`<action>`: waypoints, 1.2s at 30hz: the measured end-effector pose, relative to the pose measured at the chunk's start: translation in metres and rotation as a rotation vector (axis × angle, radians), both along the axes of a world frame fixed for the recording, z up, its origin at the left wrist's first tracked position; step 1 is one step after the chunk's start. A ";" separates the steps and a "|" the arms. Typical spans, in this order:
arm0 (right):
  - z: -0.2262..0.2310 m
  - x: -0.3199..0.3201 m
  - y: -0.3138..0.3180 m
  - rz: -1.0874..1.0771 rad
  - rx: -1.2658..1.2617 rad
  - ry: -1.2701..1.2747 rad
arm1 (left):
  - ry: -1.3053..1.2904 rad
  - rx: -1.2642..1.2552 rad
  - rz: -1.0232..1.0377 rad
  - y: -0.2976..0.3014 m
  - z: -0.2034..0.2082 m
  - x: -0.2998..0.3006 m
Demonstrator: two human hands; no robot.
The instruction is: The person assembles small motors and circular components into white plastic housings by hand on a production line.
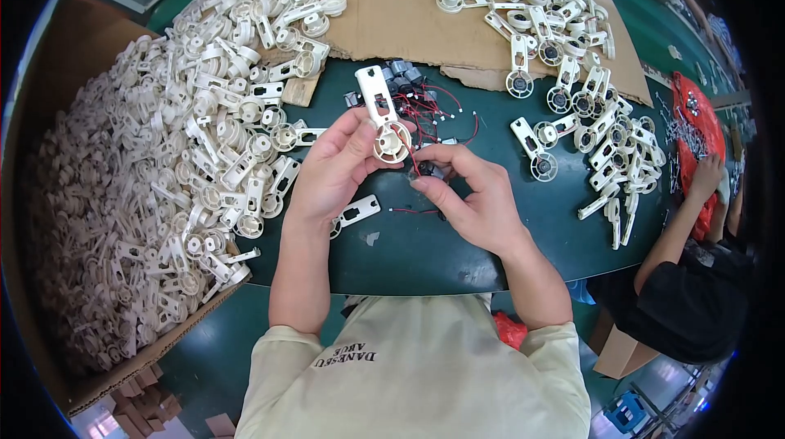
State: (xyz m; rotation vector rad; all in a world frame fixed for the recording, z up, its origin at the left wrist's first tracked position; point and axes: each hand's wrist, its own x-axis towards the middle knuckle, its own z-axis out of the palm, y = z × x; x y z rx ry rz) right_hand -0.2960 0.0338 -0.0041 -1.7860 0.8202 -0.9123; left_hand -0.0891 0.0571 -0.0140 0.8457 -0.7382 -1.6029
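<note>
My left hand is closed on a white plastic housing, its flat slotted handle pointing away from me and its round, ring-shaped end toward me. Just right of it, my right hand pinches a small dark motor. Thin red wire runs from the motor up to the ring of the housing. Behind my hands lies a heap of small motors with red and black leads. Another white housing rests on the table beside my left wrist, its round end partly hidden.
A big cardboard box overflowing with white housings stands at left. More lie on a cardboard sheet at the back. Housings with dark centres are piled at right. Beyond them, another person's hand is at a red bag.
</note>
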 end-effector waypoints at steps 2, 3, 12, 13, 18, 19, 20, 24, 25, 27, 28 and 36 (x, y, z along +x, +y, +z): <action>-0.001 0.000 0.000 -0.008 -0.002 -0.017 | -0.024 0.003 0.003 0.000 -0.001 -0.003; -0.001 0.000 0.000 -0.006 -0.002 -0.017 | -0.079 -0.006 0.004 0.000 -0.002 -0.004; -0.001 0.000 -0.001 -0.002 0.011 -0.044 | -0.067 0.049 0.016 -0.001 -0.002 -0.003; 0.000 0.000 0.000 -0.012 0.031 -0.041 | -0.096 0.037 0.003 -0.001 -0.003 -0.003; 0.000 0.000 0.000 -0.041 0.122 0.020 | -0.086 -0.008 0.001 0.000 -0.004 -0.005; 0.001 -0.001 -0.001 -0.021 0.221 0.010 | -0.113 -0.019 0.000 0.001 -0.003 -0.005; 0.001 -0.001 -0.001 0.000 0.320 0.000 | -0.113 -0.019 0.000 0.001 -0.003 -0.005; 0.000 -0.007 -0.005 0.112 0.566 -0.239 | -0.047 0.003 -0.009 0.002 0.001 -0.008; 0.002 -0.008 -0.007 0.148 0.617 -0.253 | -0.065 -0.005 -0.004 0.002 0.001 -0.008; 0.002 -0.008 -0.008 0.184 0.666 -0.267 | -0.102 -0.036 0.004 0.002 0.000 -0.009; 0.001 -0.006 -0.006 0.185 0.630 -0.303 | -0.139 -0.067 0.012 0.002 -0.001 -0.009; 0.005 -0.002 -0.003 -0.021 0.291 0.121 | -0.127 -0.025 0.024 0.000 -0.005 -0.012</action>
